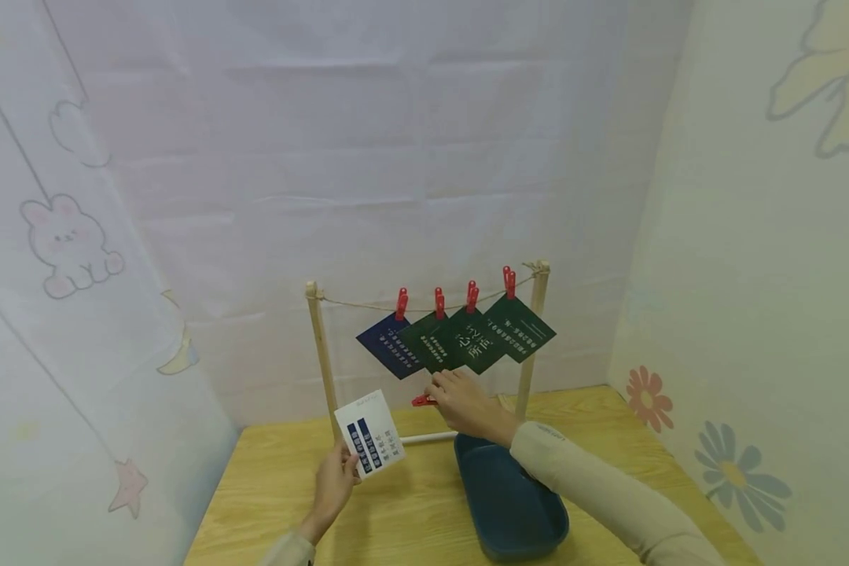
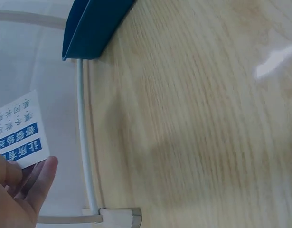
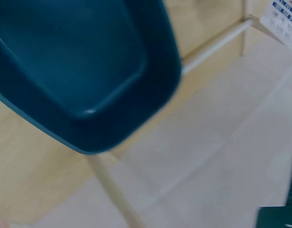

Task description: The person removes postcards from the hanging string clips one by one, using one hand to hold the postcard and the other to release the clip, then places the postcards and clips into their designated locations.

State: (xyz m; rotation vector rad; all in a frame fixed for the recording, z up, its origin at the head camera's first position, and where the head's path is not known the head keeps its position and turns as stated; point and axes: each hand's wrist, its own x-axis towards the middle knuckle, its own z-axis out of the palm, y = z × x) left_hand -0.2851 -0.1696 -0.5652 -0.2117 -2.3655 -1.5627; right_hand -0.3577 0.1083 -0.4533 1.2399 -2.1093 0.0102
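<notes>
My left hand (image 1: 334, 481) grips a white card (image 1: 372, 432) with blue and black print by its lower left edge, left of the hanging cards. In the left wrist view, thumb and fingers pinch this card (image 2: 23, 130) at one end. My right hand (image 1: 469, 406) holds a red clothespin (image 1: 423, 401) that points left, just below the row of cards. A dark blue card (image 1: 387, 346) and several dark green cards (image 1: 522, 321) hang from a string (image 1: 350, 304), clipped by red clothespins (image 1: 472, 296). In the right wrist view, the right hand is mostly out of frame.
A left wooden post (image 1: 320, 346) and a right wooden post (image 1: 540, 295) carry the string, with a white rod (image 1: 428, 438) low between them. A dark teal bin (image 1: 559, 523) stands on the wood-grain table (image 1: 403, 527) under my right forearm. Patterned cloth walls (image 1: 410, 157) surround the table.
</notes>
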